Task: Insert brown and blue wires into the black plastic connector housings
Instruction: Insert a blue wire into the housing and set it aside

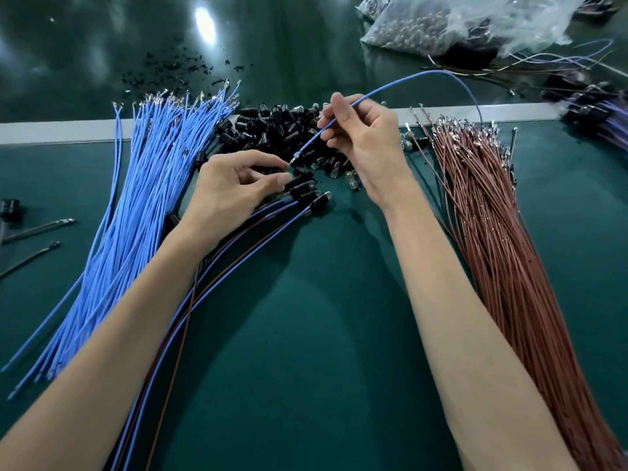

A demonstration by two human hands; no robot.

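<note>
So from the head cam: the right hand (360,141) has a single blue wire (424,72) pinched between thumb and forefinger, the other fingers (334,108) loosely curled around it. The wire arcs up and off to the far right, and its metal terminal end points down-left, just beside the tip of the left hand (234,188). The left hand's fingers (272,161) are curled in, thumb and forefinger nipping a black connector housing (300,172) right at the near edge of the pile of loose housings (272,127), which sits mid-desk, far side of both hands. A few wired housings (306,195) lie just beside it, and their blue and brown leads run back under the left wrist toward the near edge. The blue wire bundle (146,198) fans out on the left and the brown wire bundle (492,232) on the right, both lying on the green desk (306,334). A clear plastic bag (458,25) of small parts sits far right, and a couple of thin metal tools (37,227) lie at the left edge.
</note>
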